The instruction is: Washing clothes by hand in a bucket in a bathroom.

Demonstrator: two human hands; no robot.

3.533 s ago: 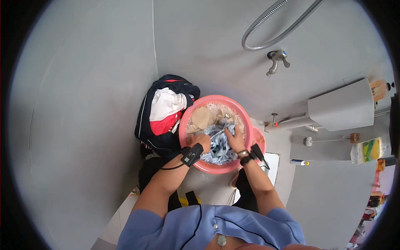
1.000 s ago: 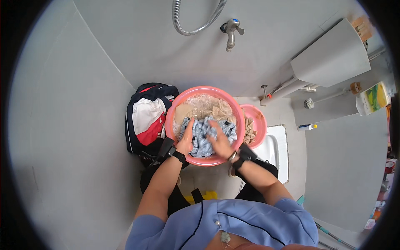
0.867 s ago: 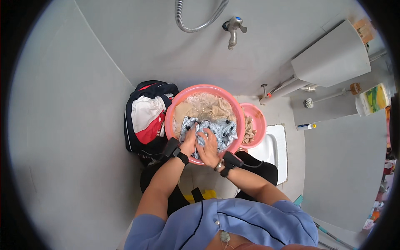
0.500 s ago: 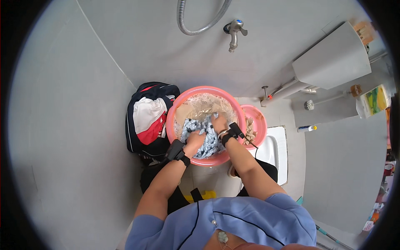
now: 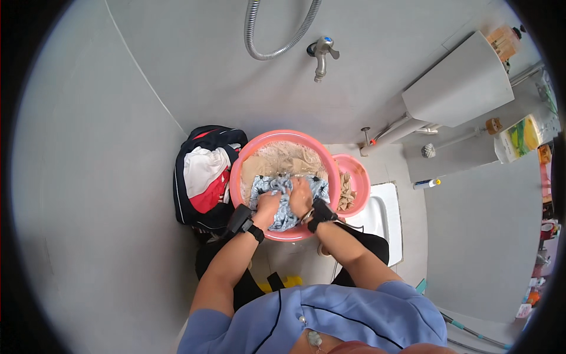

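Both hands have drawn back together toward the near side of the pink basin (image 5: 237, 171) since half a second ago, when the right one reached farther in. From the head view, the left hand (image 5: 268, 205) and right hand (image 5: 300, 197) lie side by side, each clenched on the wet blue-and-white cloth (image 5: 283, 213) bunched in murky water. A smaller pink basin (image 5: 358, 171) touches its right rim. Just left sits a black, white and red bag (image 5: 203, 177). A tap (image 5: 321, 52) hangs above.
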